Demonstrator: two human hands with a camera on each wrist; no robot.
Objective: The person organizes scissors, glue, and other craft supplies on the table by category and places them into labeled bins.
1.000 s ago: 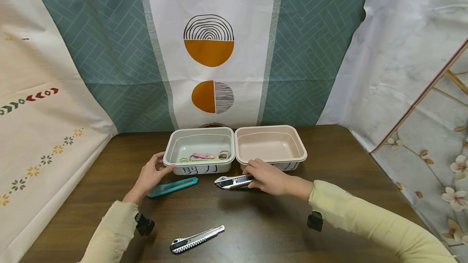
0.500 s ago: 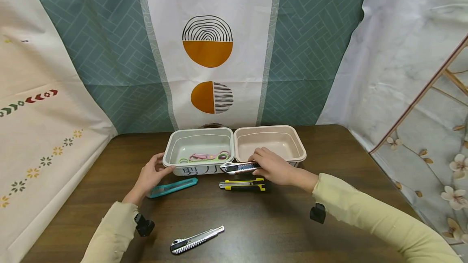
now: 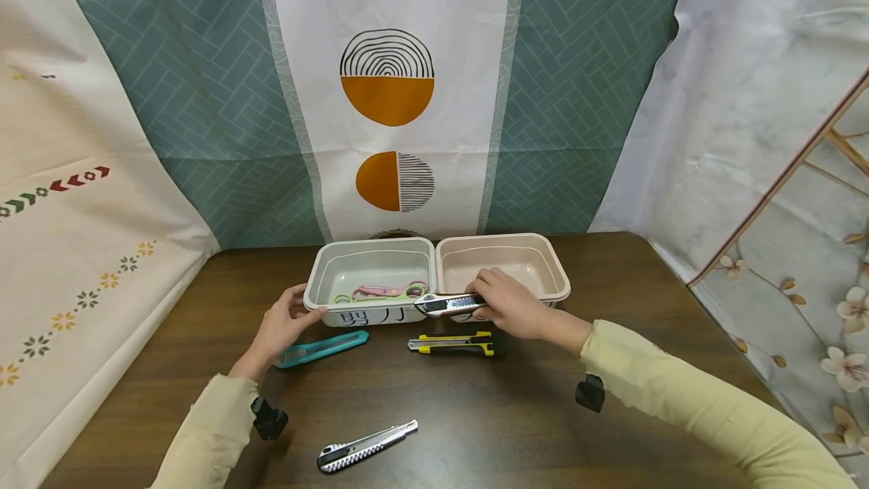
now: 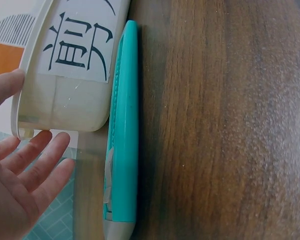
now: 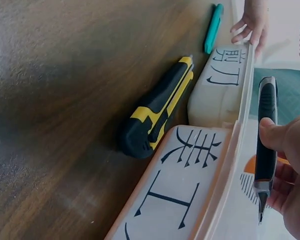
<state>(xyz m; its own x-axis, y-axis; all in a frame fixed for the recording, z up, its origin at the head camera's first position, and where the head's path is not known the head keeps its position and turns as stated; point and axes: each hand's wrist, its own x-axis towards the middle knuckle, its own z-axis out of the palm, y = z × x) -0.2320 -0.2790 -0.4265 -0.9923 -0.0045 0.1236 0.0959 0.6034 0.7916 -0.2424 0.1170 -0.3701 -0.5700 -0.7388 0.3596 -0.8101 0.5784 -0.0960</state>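
My right hand (image 3: 505,304) holds a silver-and-black utility knife (image 3: 444,304) over the front rim of the pink container (image 3: 558,294). In the right wrist view the thumb presses on the side of this utility knife (image 5: 266,160). My left hand (image 3: 281,327) grips the front left corner of the grey-green container (image 3: 314,278), thumb at the front rim and fingers along the side. Inside that container lie pink scissors (image 3: 376,291) and green-handled scissors (image 3: 416,289). A yellow-and-black utility knife (image 3: 453,344) lies before the containers. Beside my left hand is a teal utility knife (image 4: 125,135).
Another silver utility knife (image 3: 366,446) lies nearer the front of the brown wooden table (image 3: 543,429). The two containers stand side by side, with labels of black characters (image 5: 177,185) on their front walls. A patterned curtain (image 3: 577,96) hangs behind the table.
My right hand has lifted its utility knife up and back, from in front of the containers to the pink container's rim, uncovering the yellow-and-black utility knife. The left hand stays in place.
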